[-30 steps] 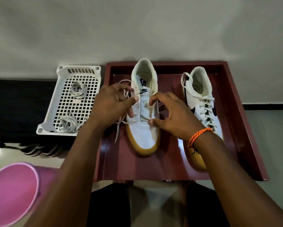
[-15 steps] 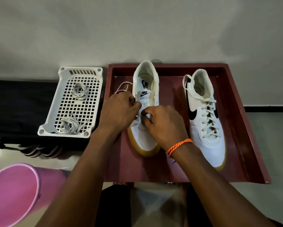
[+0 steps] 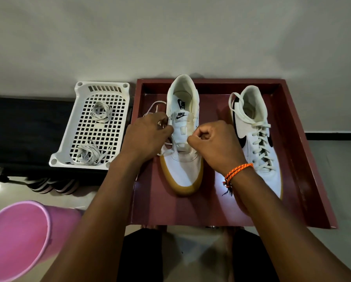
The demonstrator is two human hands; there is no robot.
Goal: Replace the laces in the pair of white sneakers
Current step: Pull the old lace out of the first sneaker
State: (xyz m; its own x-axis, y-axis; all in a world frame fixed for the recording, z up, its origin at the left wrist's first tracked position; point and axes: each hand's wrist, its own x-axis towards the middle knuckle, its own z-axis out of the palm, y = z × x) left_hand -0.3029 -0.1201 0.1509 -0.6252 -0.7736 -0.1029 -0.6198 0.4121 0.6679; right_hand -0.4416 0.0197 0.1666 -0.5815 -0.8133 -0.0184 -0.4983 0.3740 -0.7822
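since half a second ago the right hand [image 3: 215, 144] has slid off the tongue to the right edge of the left sneaker [image 3: 183, 143], and the tongue with its small loop now shows bare between the two hands. the left hand [image 3: 148, 135] has stayed at the shoe's left edge.

the left hand's fingers are curled and pinch the lace [image 3: 153, 107] beside the left row of eyelets; a loop of it lies on the tray floor just past the knuckles, and a short run shows below the hand against the shoe's side. the right hand is closed in a fist at the right row of eyelets, thumb tucked against the fingers; it probably nips the other end of the lace, but the fist hides it, so i cannot tell what it holds. an orange cord bracelet [image 3: 238, 171] sits on that wrist.

the left sneaker stands in the dark red tray [image 3: 304, 159], toe towards the person, with no lace across the tongue. the right sneaker [image 3: 256, 139] stands beside it in the same tray, fully laced, well apart from both hands.

left of the tray, a white perforated basket [image 3: 68, 145] holds two loose bundles of laces [image 3: 89, 154]. a pink bucket [image 3: 18, 241] sits at the lower left.
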